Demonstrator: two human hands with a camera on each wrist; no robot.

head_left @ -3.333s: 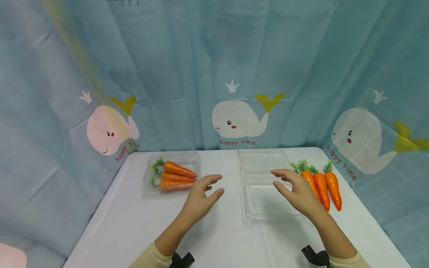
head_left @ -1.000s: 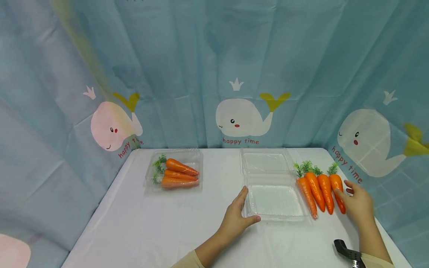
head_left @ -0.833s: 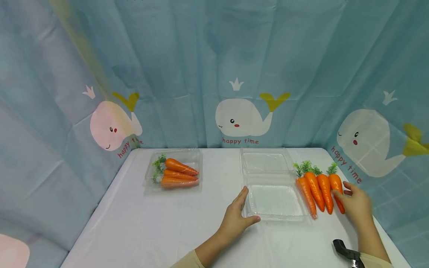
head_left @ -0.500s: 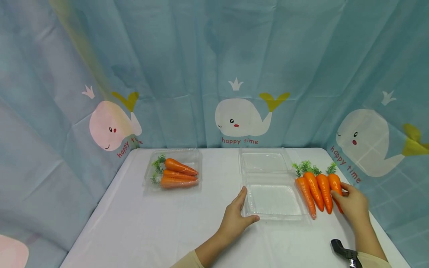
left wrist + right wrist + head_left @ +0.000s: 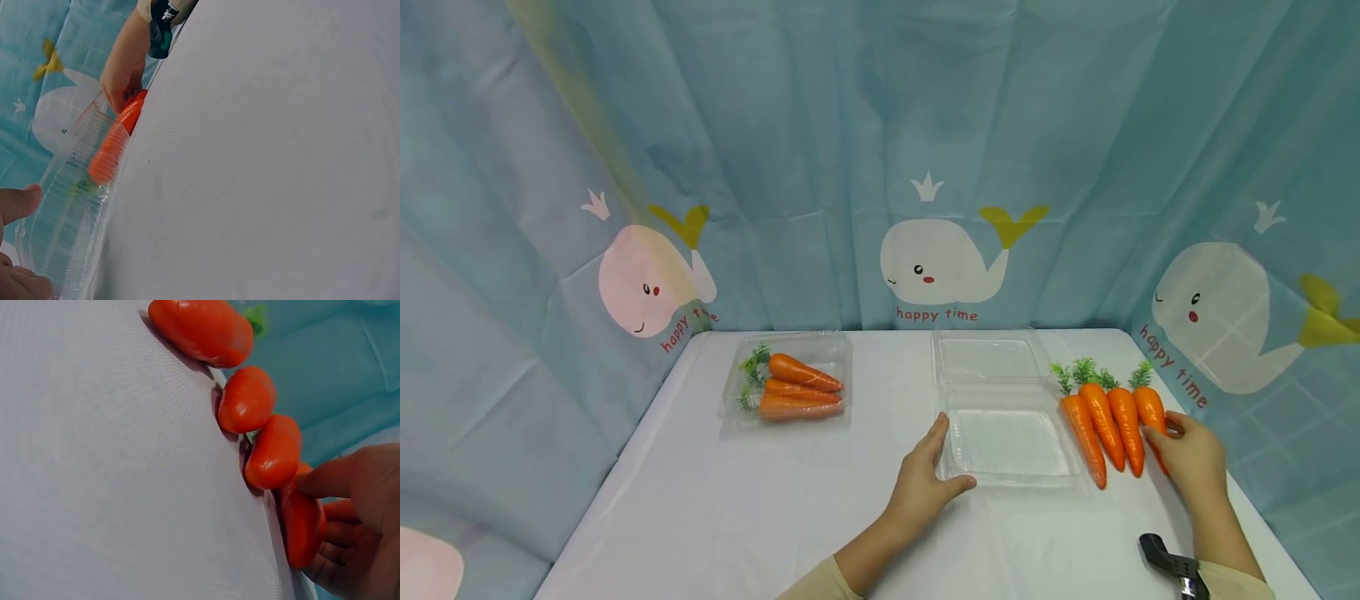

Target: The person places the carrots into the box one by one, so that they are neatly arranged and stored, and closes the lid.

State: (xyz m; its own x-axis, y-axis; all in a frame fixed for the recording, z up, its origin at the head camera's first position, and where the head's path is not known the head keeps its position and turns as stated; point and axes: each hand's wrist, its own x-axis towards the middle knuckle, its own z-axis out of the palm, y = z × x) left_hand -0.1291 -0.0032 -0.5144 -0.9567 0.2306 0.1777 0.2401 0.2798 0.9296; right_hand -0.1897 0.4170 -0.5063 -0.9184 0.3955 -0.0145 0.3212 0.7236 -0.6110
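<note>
My left hand (image 5: 922, 482) spreads at the near left corner of a clear plastic clamshell box (image 5: 957, 454). Its fingers lie along the left wall, and the thumb reaches past the front edge. The box lies unfolded, lid towards the back. On the right, my right hand (image 5: 1197, 458) pinches the rightmost carrot (image 5: 1148, 408) between thumb and fingers; in the right wrist view this carrot (image 5: 305, 528) lies partly behind the thumb. Several orange carrots with green tops stand in a row beside the box, the leftmost carrot (image 5: 1084, 437) close to its right wall.
A closed clear box (image 5: 737, 342) with orange carrots (image 5: 801, 392) inside stands at the back left of the white table (image 5: 737, 517). A blue whale-print curtain (image 5: 805, 167) hangs behind and along both sides.
Both hands have come down from hovering, the left to the box corner, the right to the rightmost carrot. Over the last second the right hand has drawn slightly left and tightened on that carrot.
</note>
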